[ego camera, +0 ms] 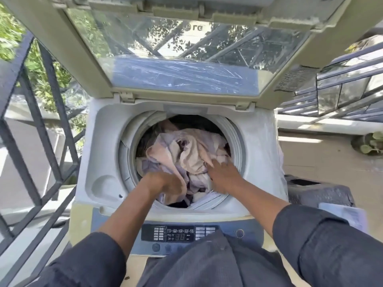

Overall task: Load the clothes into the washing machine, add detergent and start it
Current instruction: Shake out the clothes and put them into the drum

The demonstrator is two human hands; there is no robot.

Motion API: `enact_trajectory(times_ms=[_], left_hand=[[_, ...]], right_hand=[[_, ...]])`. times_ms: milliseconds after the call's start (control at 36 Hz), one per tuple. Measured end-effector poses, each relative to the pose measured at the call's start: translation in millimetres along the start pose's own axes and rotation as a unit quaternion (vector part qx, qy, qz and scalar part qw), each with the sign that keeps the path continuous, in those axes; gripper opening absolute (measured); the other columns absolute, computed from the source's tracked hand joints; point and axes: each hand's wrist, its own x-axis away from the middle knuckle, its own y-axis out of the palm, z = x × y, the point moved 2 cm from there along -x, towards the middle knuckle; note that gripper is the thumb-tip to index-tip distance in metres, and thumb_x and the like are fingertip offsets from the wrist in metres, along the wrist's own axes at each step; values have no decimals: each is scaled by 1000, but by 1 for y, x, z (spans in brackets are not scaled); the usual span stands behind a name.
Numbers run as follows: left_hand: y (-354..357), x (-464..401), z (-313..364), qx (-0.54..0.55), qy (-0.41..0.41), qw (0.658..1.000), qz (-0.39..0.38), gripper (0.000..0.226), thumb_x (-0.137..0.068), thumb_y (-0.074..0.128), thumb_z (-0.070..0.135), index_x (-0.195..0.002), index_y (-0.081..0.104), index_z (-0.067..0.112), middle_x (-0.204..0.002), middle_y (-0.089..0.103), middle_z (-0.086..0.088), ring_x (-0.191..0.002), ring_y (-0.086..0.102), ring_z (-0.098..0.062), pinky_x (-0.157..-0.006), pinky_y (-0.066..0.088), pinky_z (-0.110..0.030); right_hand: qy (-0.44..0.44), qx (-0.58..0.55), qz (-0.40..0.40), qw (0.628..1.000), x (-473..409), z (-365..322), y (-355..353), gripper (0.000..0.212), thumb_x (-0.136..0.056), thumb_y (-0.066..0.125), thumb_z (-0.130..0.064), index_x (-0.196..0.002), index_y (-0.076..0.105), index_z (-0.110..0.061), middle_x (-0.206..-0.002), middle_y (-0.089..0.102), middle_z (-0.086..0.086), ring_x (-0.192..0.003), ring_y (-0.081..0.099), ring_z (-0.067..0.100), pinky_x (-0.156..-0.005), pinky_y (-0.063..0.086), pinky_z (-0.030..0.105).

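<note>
A top-loading washing machine (99, 146) stands in front of me with its glass lid (186, 54) raised. Its drum is filled with a heap of pale pink and lilac clothes (186, 154). My left hand (165, 183) is down in the near left of the drum, its fingers buried in the cloth and hidden. My right hand (222, 172) lies on the right side of the heap with fingers stretched out, pressing on the fabric. The control panel (180, 234) at the front edge shows lit digits. No detergent is in view.
A dark metal railing (41, 125) runs along the left, with trees beyond. On the right stand a dark basket-like object (319, 191), a pale flat thing (344, 214) and a potted plant (371, 141) on the tiled floor.
</note>
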Motion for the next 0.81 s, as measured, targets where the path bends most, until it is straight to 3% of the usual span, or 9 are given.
enact_trajectory(times_ms=[56,111,167,250,333,389,556,694,806], left_hand=[[8,1,-2,23,-28,999,-16,31,-95,58,18,-119,75,9,-125,74,-10,-106,68,-24,-101,54,-37],[13,6,-1,74,-29,997,-6,24,-91,56,20,-97,78,13,-111,79,-7,-97,71,-20,-104,55,-39],[14,10,0,83,-4,996,24,18,-89,56,14,-85,73,12,-113,78,-11,-93,69,-23,-93,55,-35],[16,21,5,93,15,994,56,28,-98,49,11,-107,73,0,-128,70,-14,-105,67,-28,-81,50,-30],[16,37,6,132,11,984,118,41,-108,44,28,-144,60,18,-145,58,-3,-129,56,-24,-100,45,-31],[16,46,10,157,1,976,148,45,-109,43,39,-153,49,32,-159,48,1,-144,48,-24,-114,37,-36],[23,65,39,274,91,937,197,46,-109,51,41,-154,47,35,-156,50,1,-140,51,-20,-118,37,-33],[23,74,76,288,142,915,244,41,-85,53,70,-126,56,63,-138,65,8,-123,64,-12,-113,49,-42],[13,82,120,231,180,906,304,35,-105,58,41,-139,59,41,-133,68,10,-114,68,-7,-99,57,-35]], right_hand=[[0,39,-98,994,9,-5,-4,57,-97,47,-28,-152,39,-20,-147,49,11,-130,51,30,-122,20,56],[12,-17,-79,997,13,-10,-15,37,-96,48,-25,-131,60,-20,-122,63,5,-111,59,26,-116,31,50],[23,-74,-39,996,17,-12,-27,20,-95,54,-26,-110,66,-20,-110,66,2,-95,60,23,-96,46,41],[10,-124,20,992,28,-11,-43,20,-97,51,-28,-110,64,-22,-113,67,1,-98,63,24,-80,48,38],[-14,-188,75,979,51,-9,-55,33,-99,45,-32,-124,65,-25,-124,66,3,-111,62,27,-83,49,38],[-28,-231,108,967,67,-6,-57,36,-100,44,-33,-130,63,-28,-128,65,3,-115,61,27,-86,52,38],[-18,-400,239,885,127,14,-47,30,-97,52,-31,-121,69,-38,-118,72,-5,-105,65,19,-87,54,36],[25,-467,349,812,162,50,-16,26,-96,55,-31,-114,74,-35,-104,77,-11,-90,69,14,-82,56,34],[66,-536,384,749,183,86,11,19,-97,62,-21,-104,75,-32,-90,76,-16,-82,69,5,-80,57,35]])
